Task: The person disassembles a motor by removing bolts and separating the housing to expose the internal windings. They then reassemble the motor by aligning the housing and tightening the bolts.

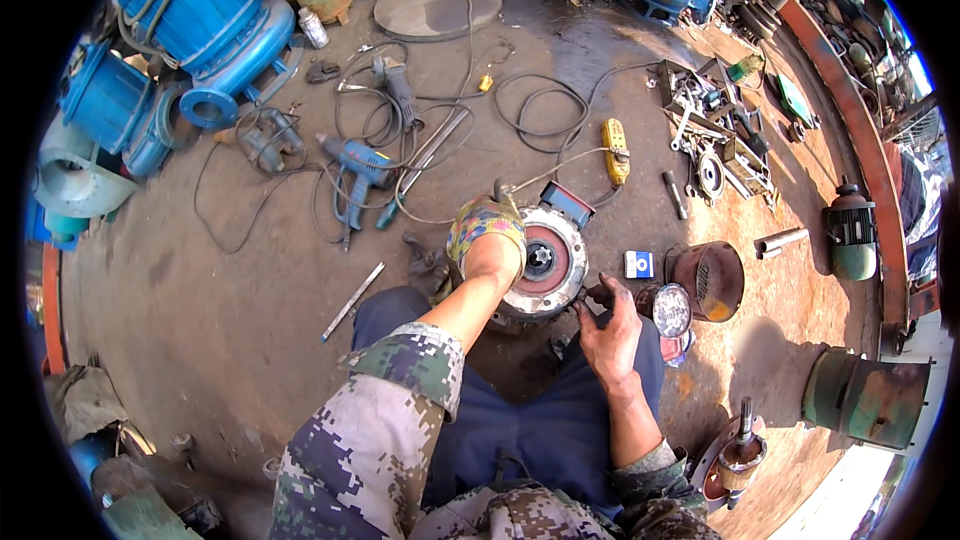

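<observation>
Multicoloured glove [478, 224] hides the left hand's [488, 231] grip; right fingers [617, 297] bend by the motor [556, 278], hold unclear.

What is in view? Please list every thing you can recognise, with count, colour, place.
Round metal motor housing: one, grey, centre
Pistol-shaped power tool: one, blue, left of centre
Slim angle grinder: one, grey, upper left
Oblong socket strip: one, yellow, upper right
Open tool tray: one, grey, upper right
Small square box: one, blue-white, right of housing
Open metal cylinder: one, rusty, beside box
Ribbed electric motor: one, black, far right
Large metal pumps: several, blue, upper corners
Shafted metal part: one, rusty, lower right
Gloved left hand: one, multicoloured, at housing's left
Bare right hand: one, dark-smudged, at housing's right
</observation>
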